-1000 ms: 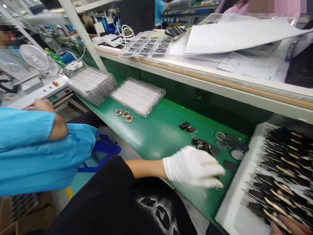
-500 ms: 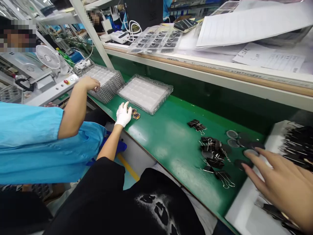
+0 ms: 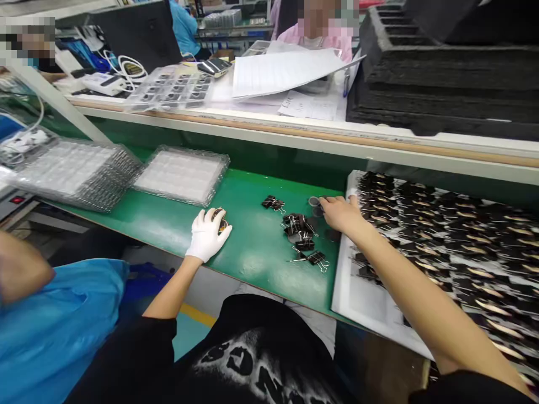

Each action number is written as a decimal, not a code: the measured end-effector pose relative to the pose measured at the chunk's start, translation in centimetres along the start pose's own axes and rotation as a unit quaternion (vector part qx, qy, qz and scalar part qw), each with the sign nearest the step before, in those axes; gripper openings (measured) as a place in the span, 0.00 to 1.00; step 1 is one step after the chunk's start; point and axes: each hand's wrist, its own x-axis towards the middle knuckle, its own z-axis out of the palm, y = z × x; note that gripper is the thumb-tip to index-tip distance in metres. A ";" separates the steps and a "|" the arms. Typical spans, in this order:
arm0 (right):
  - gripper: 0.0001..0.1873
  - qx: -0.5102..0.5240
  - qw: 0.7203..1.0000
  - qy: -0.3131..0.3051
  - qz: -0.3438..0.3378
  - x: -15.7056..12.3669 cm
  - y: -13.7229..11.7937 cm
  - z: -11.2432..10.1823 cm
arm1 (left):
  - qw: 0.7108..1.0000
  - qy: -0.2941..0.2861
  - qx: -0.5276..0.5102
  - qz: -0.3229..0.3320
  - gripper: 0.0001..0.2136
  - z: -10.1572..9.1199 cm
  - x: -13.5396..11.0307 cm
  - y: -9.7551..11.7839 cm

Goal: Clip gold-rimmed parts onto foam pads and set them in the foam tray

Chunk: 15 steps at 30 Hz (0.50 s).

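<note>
My left hand [image 3: 208,234], in a white glove, rests on the green bench with thumb and fingers curled around small gold-rimmed round parts [image 3: 220,222]. The palm and fingers partly hide them. My bare right hand [image 3: 340,213] reaches to the far side of the bench, fingers bent close together. Its fingertips are at the edge of a clear round disc [image 3: 314,201]; darker discs [image 3: 330,234] lie under and beside the hand. Between my hands lie black binder clips [image 3: 298,225] in a loose heap, with a smaller group [image 3: 273,203] behind.
A white board [image 3: 366,303] with rows of black clipped pieces fills the right side. A clear tray [image 3: 181,175] and a tray stack [image 3: 80,171] stand left. The shelf [image 3: 252,126] carries papers [image 3: 286,72] and black foam trays [image 3: 438,84]. A co-worker's blue sleeve [image 3: 71,314] is close at left.
The view has swung right. My left hand has moved right along the bench with the round parts, its fingers now around them. My right hand has reached farther across, fingers drawn together at the discs.
</note>
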 end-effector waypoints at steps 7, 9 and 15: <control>0.15 -0.007 0.999 -0.013 -0.049 -0.3 0.5 -0.4 | 0.998 -0.012 -0.035 0.049 0.31 0.4 5.1 4.1; 0.15 -0.005 0.999 -0.001 -0.054 -1.0 0.6 -0.9 | 0.998 0.002 -0.046 0.032 0.39 0.4 5.7 4.2; 0.16 0.035 0.997 0.064 -0.039 -5.4 -0.4 -3.2 | 0.996 -0.076 -0.009 0.039 0.39 -1.7 8.3 4.0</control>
